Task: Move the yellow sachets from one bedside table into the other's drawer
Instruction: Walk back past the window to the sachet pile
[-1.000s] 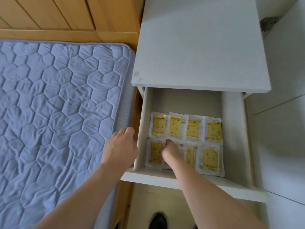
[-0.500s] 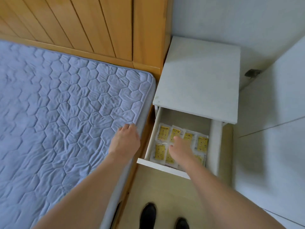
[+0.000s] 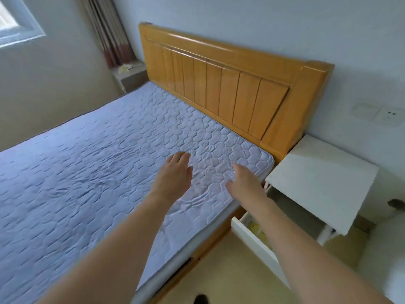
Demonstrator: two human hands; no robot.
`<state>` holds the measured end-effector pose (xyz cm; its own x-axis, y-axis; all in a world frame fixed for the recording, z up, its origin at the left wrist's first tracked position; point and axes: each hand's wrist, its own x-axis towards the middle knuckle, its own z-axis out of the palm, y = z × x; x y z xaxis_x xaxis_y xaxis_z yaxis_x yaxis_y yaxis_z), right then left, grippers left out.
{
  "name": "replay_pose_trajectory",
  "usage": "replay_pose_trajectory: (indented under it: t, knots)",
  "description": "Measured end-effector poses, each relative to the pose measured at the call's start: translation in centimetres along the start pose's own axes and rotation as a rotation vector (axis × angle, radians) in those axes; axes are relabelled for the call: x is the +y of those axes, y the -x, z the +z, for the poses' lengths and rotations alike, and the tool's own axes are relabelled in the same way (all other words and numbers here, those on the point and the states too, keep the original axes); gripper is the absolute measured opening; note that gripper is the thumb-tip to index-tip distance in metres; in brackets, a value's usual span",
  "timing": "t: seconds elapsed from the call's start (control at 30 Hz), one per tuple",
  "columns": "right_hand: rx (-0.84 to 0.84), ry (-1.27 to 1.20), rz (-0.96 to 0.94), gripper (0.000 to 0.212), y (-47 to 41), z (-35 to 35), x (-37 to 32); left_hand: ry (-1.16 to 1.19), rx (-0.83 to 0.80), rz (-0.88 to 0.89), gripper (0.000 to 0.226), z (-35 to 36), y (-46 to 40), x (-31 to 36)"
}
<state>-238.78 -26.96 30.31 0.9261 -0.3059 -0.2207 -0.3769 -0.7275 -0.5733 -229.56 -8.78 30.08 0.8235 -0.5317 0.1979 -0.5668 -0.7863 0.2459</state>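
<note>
A: Where are the hands?

B: Both empty, over the quilted pale-blue mattress [image 3: 92,167]. Left hand [image 3: 174,172] at frame centre, palm down, fingers loosely spread, holding nothing. Right hand [image 3: 243,183] just right of it, near the mattress corner, fingers extended and relaxed, also gripping nothing. Can't tell if either touches the fabric.

A: Sachets?

B: Yellow sachets [image 3: 257,229] sit in the pulled-out white drawer [image 3: 254,242], lower right of frame. Only a sliver of yellow shows; the right forearm crosses over the drawer and hides most of it. Count not readable.

A: Drawer belongs to?

B: White square-topped bedside table [image 3: 322,183] at right of frame, just beside the mattress corner and the orange slatted wooden headboard [image 3: 219,84]. Drawer is open, front panel angled toward the bottom of the frame.

A: Other table?

B: Second pale bedside table [image 3: 129,79] in the upper left, on the far side of the bed, under the striped brown curtain [image 3: 109,31]. Something small and pale yellowish [image 3: 125,68] lies on its top, too blurred to identify.

A: Anything else?

B: White wall socket plate [image 3: 388,116] at the right edge, window frame [image 3: 19,25] in the top-left corner, dark shoe tip [image 3: 201,299] at the bottom edge.
</note>
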Motion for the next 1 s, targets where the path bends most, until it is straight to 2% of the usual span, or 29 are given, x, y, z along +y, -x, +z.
replay_pose_trajectory:
  t: [0.17,0.37,0.67,0.77,1.0]
  knots:
    - [-0.085,0.04,-0.239,0.052,3.7,4.5,-11.9,-0.104,0.146,-0.175,0.039,-8.9,10.6,-8.6]
    - [-0.196,0.084,-0.558,0.057,12.6,14.7,-28.3,-0.187,0.293,-0.471,0.044,-18.4,29.0,-19.6]
    - [-0.449,0.097,-0.999,0.058,37.8,36.8,-52.8,-0.349,0.409,-0.881,0.042,-31.9,66.1,-33.7]
    - [-0.508,0.096,-1.128,0.05,46.6,43.3,-59.4,-0.388,0.42,-1.022,0.043,-35.4,77.9,-37.1]
    - [-0.629,0.164,-1.32,0.053,60.1,57.5,-72.6,-0.355,0.47,-1.308,0.046,-40.8,97.8,-46.4]
